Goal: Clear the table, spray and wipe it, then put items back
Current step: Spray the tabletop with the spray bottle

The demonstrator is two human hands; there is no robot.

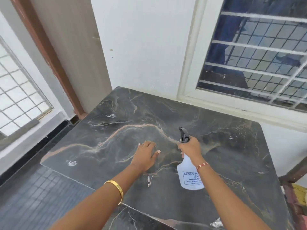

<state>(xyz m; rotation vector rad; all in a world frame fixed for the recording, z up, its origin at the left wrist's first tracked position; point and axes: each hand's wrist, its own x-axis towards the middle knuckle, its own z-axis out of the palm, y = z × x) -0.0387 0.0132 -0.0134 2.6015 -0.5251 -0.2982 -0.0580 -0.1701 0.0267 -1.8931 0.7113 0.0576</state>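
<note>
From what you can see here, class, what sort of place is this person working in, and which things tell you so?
Probably a room in a home. A dark marble-patterned table stands against a white wall, beside a grilled window and a wooden door frame. The right hand grips a spray bottle.

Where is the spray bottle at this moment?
In the head view, the spray bottle is right of centre, held by the right hand above the dark marble table, beside the left hand.

Right hand (pixel 191 147) grips a spray bottle (pixel 189 173) above the dark marble worktop (pixel 232 155); left hand (pixel 146 155) rests flat on it.
</note>
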